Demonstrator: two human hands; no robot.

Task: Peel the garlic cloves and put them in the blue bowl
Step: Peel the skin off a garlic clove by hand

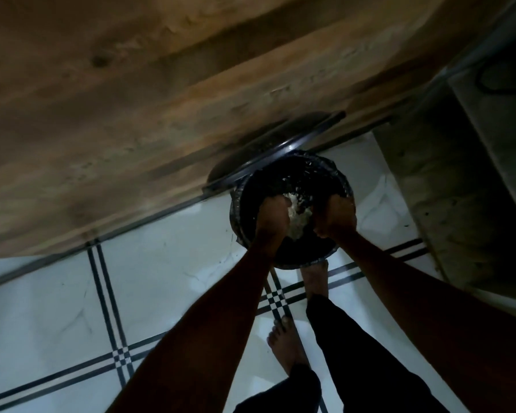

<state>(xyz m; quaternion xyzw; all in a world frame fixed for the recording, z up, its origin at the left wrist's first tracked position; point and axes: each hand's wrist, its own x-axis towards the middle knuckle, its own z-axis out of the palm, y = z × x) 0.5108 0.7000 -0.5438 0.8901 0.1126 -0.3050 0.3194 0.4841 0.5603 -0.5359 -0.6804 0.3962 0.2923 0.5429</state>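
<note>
Both hands reach into the lined bin, seemingly clutching pale peel scraps; dim light risks spilling them past its rim.

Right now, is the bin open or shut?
Open: the bin shows its dark inside, and both hands, left and right, hang over pale scraps in it.

Glossy white tiled floor with dark lines. The bin wears a crinkled, shiny black plastic liner (dimly lit). Brown wall looks rough, matt.
</note>
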